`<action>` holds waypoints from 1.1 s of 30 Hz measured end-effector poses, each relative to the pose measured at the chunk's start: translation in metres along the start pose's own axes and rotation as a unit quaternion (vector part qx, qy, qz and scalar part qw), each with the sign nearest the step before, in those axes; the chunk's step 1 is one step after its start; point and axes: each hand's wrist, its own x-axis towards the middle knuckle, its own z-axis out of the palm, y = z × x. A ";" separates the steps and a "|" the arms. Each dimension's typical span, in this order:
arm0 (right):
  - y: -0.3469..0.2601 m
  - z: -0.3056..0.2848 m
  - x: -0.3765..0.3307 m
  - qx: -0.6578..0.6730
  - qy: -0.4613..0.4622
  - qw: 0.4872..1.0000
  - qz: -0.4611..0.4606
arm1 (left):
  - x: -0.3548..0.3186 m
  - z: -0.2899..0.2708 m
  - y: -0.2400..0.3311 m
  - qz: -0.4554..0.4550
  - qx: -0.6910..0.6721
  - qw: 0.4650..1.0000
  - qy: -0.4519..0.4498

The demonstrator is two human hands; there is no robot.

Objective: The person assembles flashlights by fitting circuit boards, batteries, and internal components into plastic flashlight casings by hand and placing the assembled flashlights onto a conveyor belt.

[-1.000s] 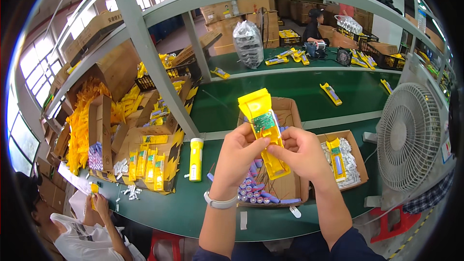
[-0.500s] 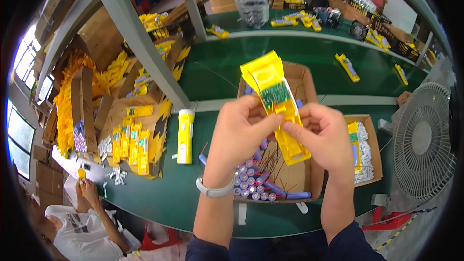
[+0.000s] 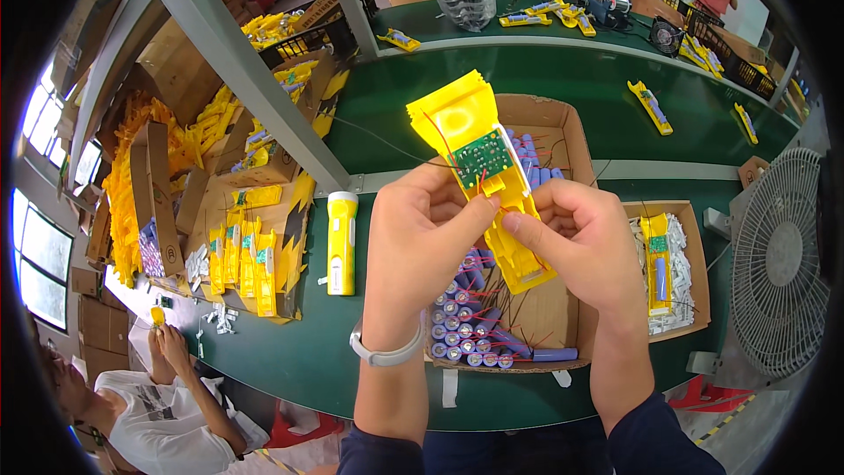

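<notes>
Now raised nearer than a second ago, yellow flashlight half-shell (image 3: 488, 185) gripped by both hands: left hand (image 3: 422, 246), right hand (image 3: 580, 246), above battery box (image 3: 563, 123) at 12 o'clock.

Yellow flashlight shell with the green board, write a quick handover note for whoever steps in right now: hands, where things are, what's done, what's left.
Left hand: grips the open yellow flashlight shell from the left, thumb by the green circuit board.
Right hand: pinches the shell's lower part, fingertips at the wires below the board.
Things: the shell is held up over the cardboard box of purple battery cells. A closed yellow flashlight lies on the green table to the left. A smaller box on the right holds another open shell.
Done: board sits in the shell.
Left: shell is still open, and no battery is visible in it.
</notes>
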 end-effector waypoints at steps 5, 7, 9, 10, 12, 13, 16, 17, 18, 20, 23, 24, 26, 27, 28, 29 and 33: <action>-0.002 0.003 -0.003 0.043 0.145 0.977 -0.153 | -0.002 -0.003 0.002 0.017 -0.041 0.999 0.023; -0.005 -0.006 -0.005 0.029 0.164 0.965 -0.205 | 0.002 -0.001 -0.001 0.032 -0.034 0.998 0.049; -0.015 -0.012 -0.015 -0.112 0.064 0.973 -0.193 | 0.002 -0.001 -0.001 0.043 -0.035 0.997 0.060; -0.015 -0.005 -0.015 -0.097 0.068 0.978 -0.174 | 0.002 -0.002 0.000 0.048 -0.023 0.996 0.075; -0.019 0.001 -0.016 -0.122 0.075 0.974 -0.175 | 0.002 -0.004 0.001 0.056 -0.013 0.995 0.087; -0.020 0.002 -0.016 -0.149 0.083 0.970 -0.172 | 0.002 -0.005 0.001 0.053 0.002 0.994 0.093; -0.019 0.003 -0.017 -0.198 0.085 0.958 -0.191 | 0.004 -0.005 -0.001 0.055 0.010 0.993 0.104; -0.018 0.005 -0.018 -0.201 0.091 0.956 -0.194 | 0.004 -0.005 -0.002 0.057 0.007 0.992 0.111; -0.018 0.005 -0.018 -0.213 0.094 0.953 -0.192 | 0.004 -0.004 -0.003 0.054 0.017 0.992 0.112; -0.015 0.007 -0.016 -0.199 0.104 0.955 -0.194 | 0.004 0.000 -0.002 0.059 -0.003 0.993 0.102; -0.009 0.011 -0.015 -0.226 0.099 0.939 -0.240 | 0.000 0.003 -0.002 0.060 -0.006 0.994 0.095; -0.010 0.010 -0.017 -0.243 0.085 0.939 -0.230 | -0.001 0.004 -0.001 0.059 -0.004 0.993 0.100; -0.007 0.013 -0.017 -0.239 0.092 0.940 -0.226 | -0.003 0.003 -0.001 0.059 0.010 0.992 0.110; -0.005 0.014 -0.016 -0.232 0.086 0.943 -0.221 | -0.004 0.005 -0.001 0.064 0.010 0.993 0.102; -0.002 0.014 -0.016 -0.232 0.083 0.947 -0.208 | -0.004 0.007 0.000 0.068 0.007 0.991 0.112; -0.002 0.013 -0.016 -0.234 0.092 0.945 -0.209 | -0.003 0.009 0.000 0.072 0.005 0.990 0.122; -0.005 0.004 -0.017 -0.187 0.123 0.961 -0.160 | -0.001 0.014 -0.004 0.093 -0.005 0.988 0.119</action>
